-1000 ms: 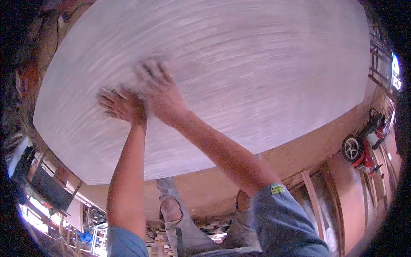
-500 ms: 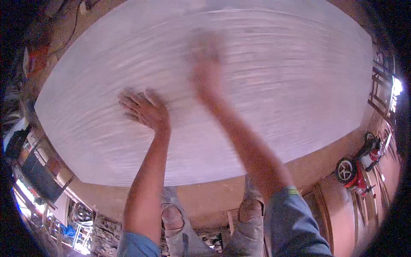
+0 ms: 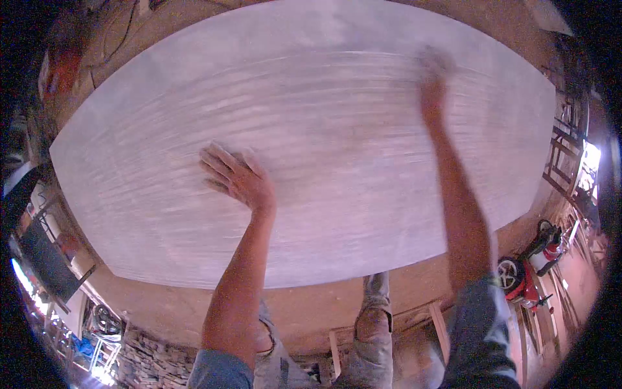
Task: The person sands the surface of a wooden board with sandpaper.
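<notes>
A large pale board (image 3: 350, 220) with long curved streaks fills most of the view. My left hand (image 3: 241, 179) lies on it left of centre, fingers spread and dusted with powder, holding nothing. Farther out, near the board's upper right, is my right hand (image 3: 435, 81). Motion blurs its fingers, so neither their shape nor anything under them can be made out.
A red wheeled vehicle (image 3: 529, 284) stands at the lower right, beside long planks. Metal frames (image 3: 562, 152) are at the right edge. A dark panel (image 3: 48, 259) lies at the left. Stacked pieces (image 3: 152, 356) are at the lower left, and my legs show below the board.
My right hand has swept from beside my left hand across the board to the upper right. My left hand has shifted a little right, still spread.
</notes>
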The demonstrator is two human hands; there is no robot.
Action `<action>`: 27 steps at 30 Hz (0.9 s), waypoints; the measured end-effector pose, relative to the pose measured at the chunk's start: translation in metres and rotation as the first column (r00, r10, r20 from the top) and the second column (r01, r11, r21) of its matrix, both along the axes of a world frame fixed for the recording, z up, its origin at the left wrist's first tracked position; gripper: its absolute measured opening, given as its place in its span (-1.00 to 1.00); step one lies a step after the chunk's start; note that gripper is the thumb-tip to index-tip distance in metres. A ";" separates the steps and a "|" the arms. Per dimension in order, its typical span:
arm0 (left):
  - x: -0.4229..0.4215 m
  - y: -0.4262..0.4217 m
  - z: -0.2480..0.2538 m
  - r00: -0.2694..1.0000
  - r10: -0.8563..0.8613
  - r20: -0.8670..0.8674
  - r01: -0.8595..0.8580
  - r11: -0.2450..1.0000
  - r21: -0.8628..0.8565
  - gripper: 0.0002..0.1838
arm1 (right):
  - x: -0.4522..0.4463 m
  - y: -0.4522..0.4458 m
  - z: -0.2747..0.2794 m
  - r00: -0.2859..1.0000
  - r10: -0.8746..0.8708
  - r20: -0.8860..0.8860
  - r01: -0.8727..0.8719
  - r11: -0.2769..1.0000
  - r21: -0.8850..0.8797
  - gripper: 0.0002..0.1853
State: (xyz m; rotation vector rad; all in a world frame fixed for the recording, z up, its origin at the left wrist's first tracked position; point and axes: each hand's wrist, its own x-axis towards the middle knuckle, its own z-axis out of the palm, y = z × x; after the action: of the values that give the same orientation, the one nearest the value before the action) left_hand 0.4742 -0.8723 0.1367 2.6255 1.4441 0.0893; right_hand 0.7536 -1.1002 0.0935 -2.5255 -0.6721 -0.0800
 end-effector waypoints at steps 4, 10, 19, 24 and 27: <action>-0.010 0.003 -0.009 0.999 -0.008 -0.031 0.009 0.999 0.047 -0.23 | -0.102 0.204 0.030 0.970 0.214 -0.115 -0.222 0.972 -0.069 -0.51; -0.006 0.006 -0.001 0.999 0.025 -0.027 -0.026 0.999 -0.041 -0.23 | -0.051 0.212 0.016 0.937 0.293 -0.190 -0.317 0.941 -0.115 -0.52; -0.002 0.008 -0.002 0.999 0.004 -0.049 -0.005 0.999 -0.035 -0.21 | 0.074 0.011 -0.016 0.980 0.068 0.187 -0.063 0.998 -0.031 -0.59; 0.006 -0.003 0.001 1.000 0.015 0.018 -0.014 0.998 -0.054 -0.21 | -0.062 0.309 0.032 0.965 0.259 0.052 -0.264 0.937 0.228 -0.56; 0.010 -0.008 0.007 1.000 0.023 0.020 -0.021 0.996 -0.086 -0.21 | -0.026 0.272 0.020 0.897 0.443 0.003 -0.436 0.882 0.178 -0.53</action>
State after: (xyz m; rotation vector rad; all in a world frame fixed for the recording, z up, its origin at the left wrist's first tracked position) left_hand 0.4844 -0.8807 0.1433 2.5334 1.4366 0.0557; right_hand 0.7272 -0.8282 0.1135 -2.1439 -1.1543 0.0677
